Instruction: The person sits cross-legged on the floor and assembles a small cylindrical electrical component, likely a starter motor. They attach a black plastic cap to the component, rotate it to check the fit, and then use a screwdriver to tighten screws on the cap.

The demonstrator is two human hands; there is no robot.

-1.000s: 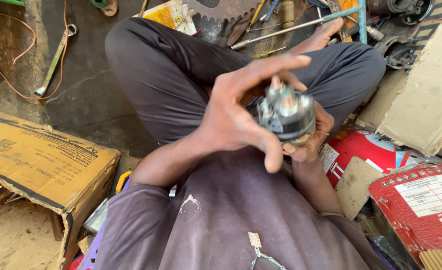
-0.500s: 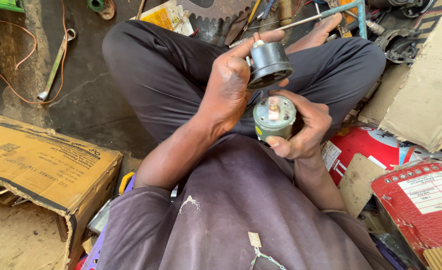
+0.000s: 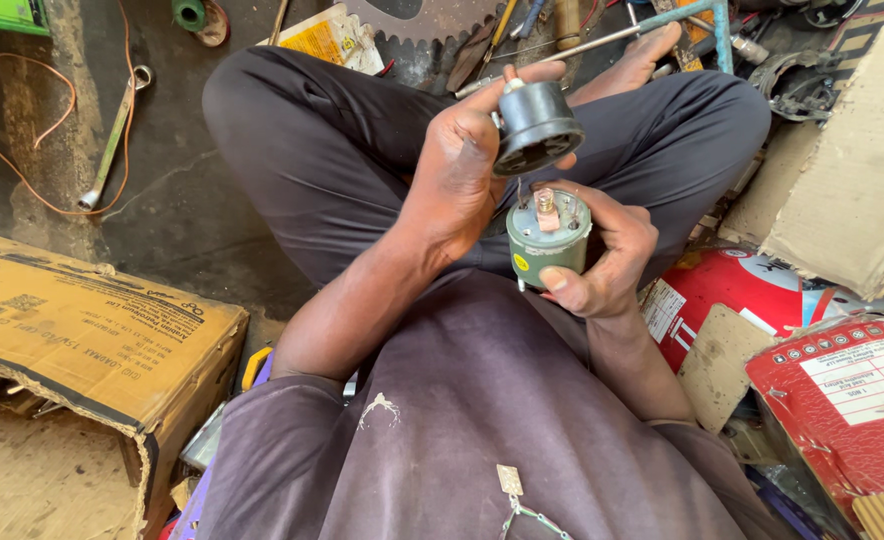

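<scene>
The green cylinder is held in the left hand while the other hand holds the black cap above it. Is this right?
Not quite: in the head view the green cylinder sits in the right hand; the left hand holds the black cap above it.

count: two hands, one black cap, one green cylinder, one cardboard box, two red cartons.

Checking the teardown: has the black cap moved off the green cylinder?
Yes. The left hand lifted the black cap up off the green cylinder, toward the toothed disc.
</scene>
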